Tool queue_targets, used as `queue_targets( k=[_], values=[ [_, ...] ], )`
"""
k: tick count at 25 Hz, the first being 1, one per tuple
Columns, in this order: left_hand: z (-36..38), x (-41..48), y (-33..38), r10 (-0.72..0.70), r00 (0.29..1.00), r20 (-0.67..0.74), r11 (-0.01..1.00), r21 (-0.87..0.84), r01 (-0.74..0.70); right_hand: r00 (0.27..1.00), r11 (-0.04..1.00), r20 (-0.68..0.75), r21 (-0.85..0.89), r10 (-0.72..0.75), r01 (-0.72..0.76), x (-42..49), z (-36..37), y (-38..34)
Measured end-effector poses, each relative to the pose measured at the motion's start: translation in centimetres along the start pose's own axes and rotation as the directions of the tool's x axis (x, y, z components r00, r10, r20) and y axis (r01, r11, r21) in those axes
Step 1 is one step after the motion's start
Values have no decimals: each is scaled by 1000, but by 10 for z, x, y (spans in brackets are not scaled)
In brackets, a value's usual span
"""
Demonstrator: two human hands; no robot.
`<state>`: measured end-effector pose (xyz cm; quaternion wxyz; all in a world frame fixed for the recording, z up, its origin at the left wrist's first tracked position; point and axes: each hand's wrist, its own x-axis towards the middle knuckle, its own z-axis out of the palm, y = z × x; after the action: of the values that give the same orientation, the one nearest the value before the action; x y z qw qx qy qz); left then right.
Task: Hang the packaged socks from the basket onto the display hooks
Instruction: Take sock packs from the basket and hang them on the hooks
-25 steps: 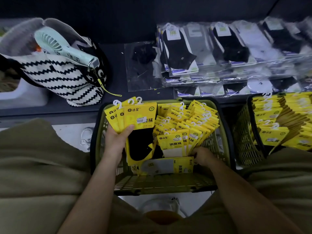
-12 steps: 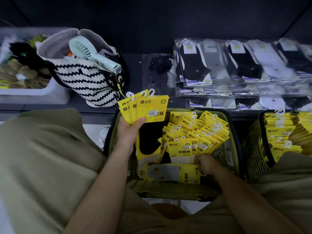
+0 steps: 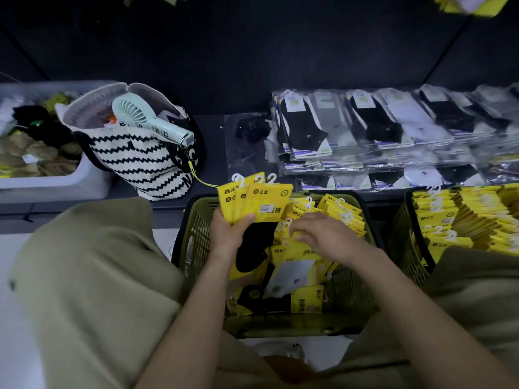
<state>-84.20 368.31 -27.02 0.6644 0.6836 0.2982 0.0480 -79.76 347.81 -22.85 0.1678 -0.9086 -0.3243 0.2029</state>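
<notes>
As fingers (image 3: 245,220) grip packs (image 3: 262,202) — three, baskets (image 3: 193,237) — two

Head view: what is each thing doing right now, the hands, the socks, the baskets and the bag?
Left hand: grips several spread packs.
Held packs: upright, hooks up, above the basket.
Right hand: fingers curled over packs in the basket; grip unclear.
Basket: partly full of packs.
Second basket: full of packs.
Bag: open.
Fan: lying across the bag's top.
</notes>
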Motion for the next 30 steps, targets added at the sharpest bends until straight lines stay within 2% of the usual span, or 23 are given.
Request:
queue_targets(
  k=[3, 5, 8, 11, 13, 15, 17, 18, 20, 23, 25, 28, 30],
  values=[
    [15, -5, 17, 75, 994, 78, 997, 8, -76, 964, 989, -249, 88, -94, 120, 7, -44, -25],
    [24, -6, 33, 101, 988, 121, 995, -14, -100, 911, 978, -411, 174, -37, 118, 13, -66, -32],
    [32, -3, 59, 93, 978, 187, 988, -137, -68, 835, 960, -541, 272, 98, 64, 23, -89, -32],
    [36, 0, 83, 80, 954, 288, 957, -289, 7, 766, 953, -632, 287, 113, 97, 34, -109, -30],
    [40, 5, 99, 117, 933, 341, 949, -314, -4, 762, 959, -643, 256, 73, 124, 43, -124, -31],
    [46, 12, 116, 139, 936, 324, 949, -314, -33, 754, 962, -656, 223, 31, 154, 51, -138, -31],
    [50, 22, 135, 154, 945, 289, 944, -324, -54, 698, 976, -715, 177, 37, 130, 57, -151, -28],
    [52, 28, 144, 165, 946, 278, 940, -334, -66, 658, 981, -750, 173, 73, 88, 59, -156, -24],
    [53, 36, 165, 181, 949, 256, 926, -370, -77, 601, 962, -772, 273, 209, 17, 60, -167, -16],
    [51, 46, 195, 213, 949, 231, 913, -393, -109, 620, 895, -697, 445, 361, -22, 67, -186, -14],
    [47, 50, 214, 245, 940, 236, 900, -417, -130, 623, 840, -678, 540, 391, 60, 75, -202, -21],
    [38, 54, 234, 333, 904, 267, 856, -488, -171, 641, 700, -653, 671, 402, 245, 89, -223, -36],
    [28, 58, 244, 381, 897, 222, 839, -492, -235, 651, 609, -652, 712, 389, 349, 97, -232, -48]
  ],
)
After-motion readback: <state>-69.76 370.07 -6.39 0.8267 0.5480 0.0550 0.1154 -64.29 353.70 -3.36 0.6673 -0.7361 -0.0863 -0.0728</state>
